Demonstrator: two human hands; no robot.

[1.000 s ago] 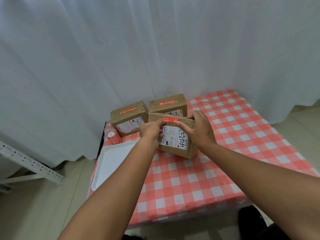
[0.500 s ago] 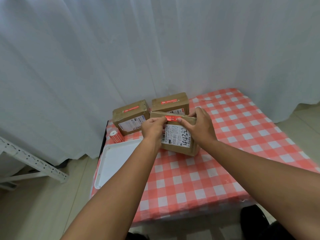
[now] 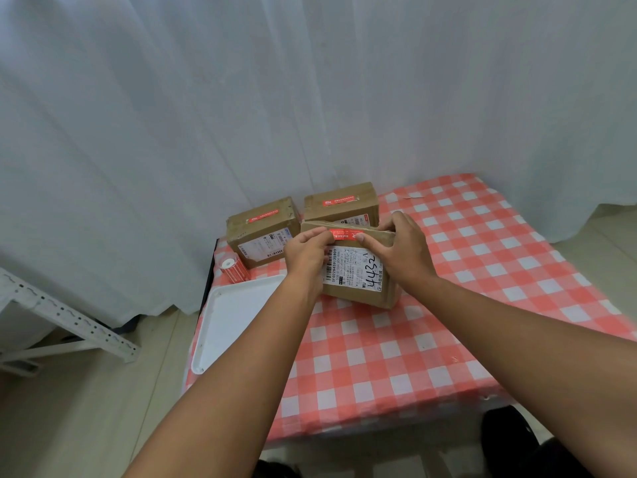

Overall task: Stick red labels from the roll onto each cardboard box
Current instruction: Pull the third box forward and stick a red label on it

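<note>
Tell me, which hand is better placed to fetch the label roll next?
Left, most likely. The label roll lies at the table's far-left corner, beyond the white tray and on the left hand's side. The right hand would have to cross over the front box.

Red label (image 3: pixel 343 234): ends covered by left hand (image 3: pixel 307 251) and right hand (image 3: pixel 400 248); print illegible.
</note>
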